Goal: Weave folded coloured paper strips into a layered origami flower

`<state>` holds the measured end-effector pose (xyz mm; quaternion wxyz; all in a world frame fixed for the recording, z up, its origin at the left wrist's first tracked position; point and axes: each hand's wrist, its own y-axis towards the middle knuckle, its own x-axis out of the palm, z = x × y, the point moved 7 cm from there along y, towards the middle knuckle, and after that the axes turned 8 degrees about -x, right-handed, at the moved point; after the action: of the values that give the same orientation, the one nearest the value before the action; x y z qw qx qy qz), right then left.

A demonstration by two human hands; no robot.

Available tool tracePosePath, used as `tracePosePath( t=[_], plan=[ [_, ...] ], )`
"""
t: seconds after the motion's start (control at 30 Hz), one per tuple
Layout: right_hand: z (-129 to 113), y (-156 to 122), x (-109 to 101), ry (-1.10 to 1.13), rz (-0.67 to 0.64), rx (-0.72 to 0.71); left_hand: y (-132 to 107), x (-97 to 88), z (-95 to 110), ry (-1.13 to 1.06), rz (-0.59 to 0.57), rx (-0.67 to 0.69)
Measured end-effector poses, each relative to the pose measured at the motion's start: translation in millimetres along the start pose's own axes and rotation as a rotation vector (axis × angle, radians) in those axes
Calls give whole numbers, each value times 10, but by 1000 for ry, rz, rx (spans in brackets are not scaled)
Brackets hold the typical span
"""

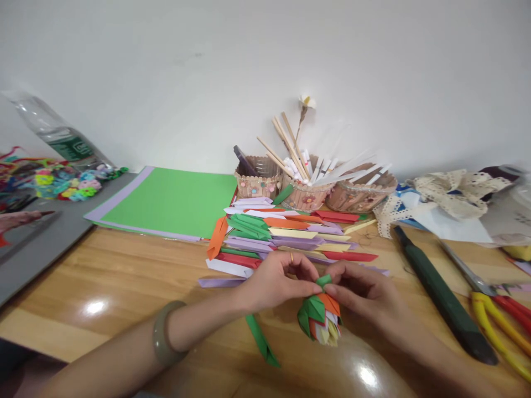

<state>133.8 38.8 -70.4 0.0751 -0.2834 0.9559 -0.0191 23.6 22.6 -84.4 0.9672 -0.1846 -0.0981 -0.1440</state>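
Observation:
My left hand (277, 281) and my right hand (362, 289) meet over the wooden table (112, 287). Between them they pinch a small bundle of folded paper pieces (320, 318) in green, orange, white and cream. The fingertips of both hands close on a green piece at the bundle's top. A ring sits on one left finger and a grey-green bangle (165, 333) circles the left wrist. A long green folded strip (261, 340) lies on the table under my left hand.
A pile of coloured folded paper strips (282, 235) lies behind the hands. Three small baskets (309, 188) with sticks and pens stand by the wall. Green paper sheets (170, 202) lie left. A dark green cutter (443, 298), scissors (493, 309) and lace (448, 193) are right.

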Motion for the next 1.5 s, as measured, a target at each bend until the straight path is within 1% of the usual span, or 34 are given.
tracePosePath(
  t=[0.17, 0.3, 0.53, 0.67, 0.83, 0.93, 1.0, 1.07, 1.13, 1.2, 1.27, 1.33, 1.4, 1.43, 1.5],
  plan=[
    [4, 11, -9, -79, 2, -61, 7, -10, -11, 7, 34, -15],
    [-17, 0, -6, -208, 2, -122, 20, -34, -37, 50, 50, -21],
    [-39, -39, -6, -395, 16, -228, 22, -81, -63, 142, 130, 0],
    [-45, -52, 0, -493, 12, -324, 30, -108, -68, 165, 173, 6],
    [-111, -65, 27, -580, 5, -437, 49, -132, -101, 169, 195, -10],
    [-216, -106, 50, -683, 9, -566, 38, -129, -81, 186, 199, 0],
    [-298, -149, 60, -774, 27, -686, 21, -105, -34, 168, 169, 33],
    [-365, -190, 42, -859, 80, -788, 5, -65, 3, 116, 104, 51],
    [-421, -236, 2, -907, 158, -874, -6, -2, 14, 89, 3, 44],
    [-452, -280, -28, -919, 207, -928, -19, 75, 12, 155, -112, 41],
    [-449, -305, -32, -902, 191, -935, -29, 122, 4, 282, -174, 61],
    [-430, -314, -17, -857, 138, -911, -25, 108, -10, 375, -140, 76],
    [-416, -299, -43, -776, 145, -840, -14, 41, -16, 419, -18, 84],
    [-401, -273, -79, -718, 175, -766, -15, 3, -10, 441, 56, 95],
    [-324, -193, -144, -567, 212, -554, -35, -54, 27, 508, 194, 149]
  ],
)
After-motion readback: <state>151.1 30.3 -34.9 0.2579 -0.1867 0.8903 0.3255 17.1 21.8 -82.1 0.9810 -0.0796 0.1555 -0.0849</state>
